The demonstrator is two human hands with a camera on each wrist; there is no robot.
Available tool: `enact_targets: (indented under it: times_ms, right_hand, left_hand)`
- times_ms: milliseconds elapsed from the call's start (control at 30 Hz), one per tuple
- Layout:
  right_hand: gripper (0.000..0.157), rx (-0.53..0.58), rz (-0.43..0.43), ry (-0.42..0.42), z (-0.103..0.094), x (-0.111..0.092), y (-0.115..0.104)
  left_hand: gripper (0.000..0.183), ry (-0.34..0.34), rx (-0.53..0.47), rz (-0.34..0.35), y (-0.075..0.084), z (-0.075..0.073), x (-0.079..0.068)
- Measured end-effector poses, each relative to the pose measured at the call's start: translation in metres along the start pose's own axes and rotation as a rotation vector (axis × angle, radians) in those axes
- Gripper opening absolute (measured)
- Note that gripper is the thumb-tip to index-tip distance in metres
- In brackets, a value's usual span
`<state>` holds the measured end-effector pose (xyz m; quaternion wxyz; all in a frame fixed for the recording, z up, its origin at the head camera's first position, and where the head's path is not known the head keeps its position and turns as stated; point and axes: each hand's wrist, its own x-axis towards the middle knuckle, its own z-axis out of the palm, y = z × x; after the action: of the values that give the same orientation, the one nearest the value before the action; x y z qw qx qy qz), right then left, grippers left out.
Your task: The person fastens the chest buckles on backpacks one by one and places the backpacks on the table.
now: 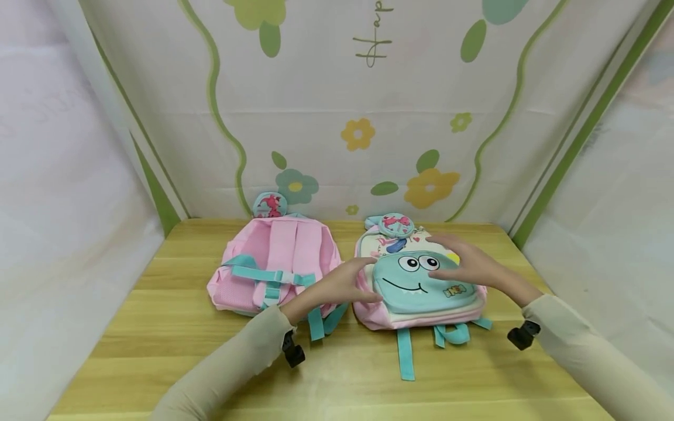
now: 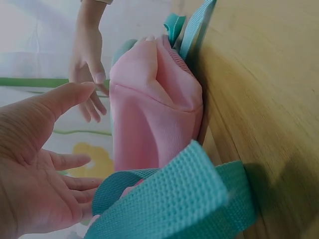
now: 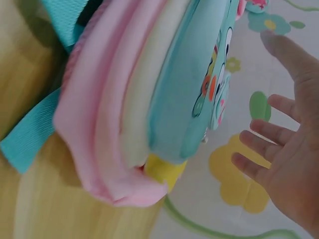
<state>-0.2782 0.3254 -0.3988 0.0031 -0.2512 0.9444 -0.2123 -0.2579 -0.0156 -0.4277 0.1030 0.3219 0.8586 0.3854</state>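
Observation:
Two small backpacks lie side by side on a wooden table. The right backpack (image 1: 426, 286) is pink and cream, with a teal front pocket that bears a smiling face. Face down on the left, the pink backpack (image 1: 253, 292) shows its padded shoulder straps and a teal buckled strap. My left hand (image 1: 350, 282) hovers between the two bags, fingers spread, by the right bag's left side. Over that bag's right part is my right hand (image 1: 463, 266), fingers apart and holding nothing. In the right wrist view a gap separates the right hand (image 3: 284, 124) from the bag's pocket.
Teal strap ends (image 1: 405, 354) trail toward the front of the table (image 1: 337, 386). Each bag has a round teal badge (image 1: 396, 224) near its top. Behind the table hangs a white cloth (image 1: 316, 88) printed with flowers, and cloth walls stand at both sides.

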Motion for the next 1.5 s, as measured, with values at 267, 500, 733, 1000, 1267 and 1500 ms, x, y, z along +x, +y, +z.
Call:
enact_targets:
  times_ms: [267, 500, 733, 1000, 1267, 1500]
  right_hand:
    - [0.098, 0.094, 0.041, -0.075, -0.004, -0.017, 0.027]
    - [0.103, 0.144, 0.065, -0.142, -0.004, -0.028, 0.045]
    - [0.110, 0.195, 0.117, -0.187, 0.002, -0.040, 0.065]
    - [0.113, 0.208, 0.148, -0.164, 0.014, -0.050, 0.078]
    - [0.119, 0.222, 0.160, -0.140, 0.017, -0.052, 0.079]
    - [0.116, 0.250, 0.205, -0.143, 0.019, -0.057, 0.081]
  left_hand:
    - [0.091, -0.018, 0.069, -0.033, -0.001, 0.002, -0.001]
    - [0.085, -0.020, 0.112, -0.029, -0.005, 0.003, 0.001]
    - [0.078, -0.039, 0.116, -0.031, -0.006, 0.004, 0.001]
    - [0.067, -0.054, 0.144, -0.025, -0.006, 0.008, 0.003]
    - [0.065, -0.052, 0.147, -0.013, -0.005, 0.008, 0.003]
    - [0.064, -0.059, 0.132, -0.001, -0.003, 0.009, 0.004]
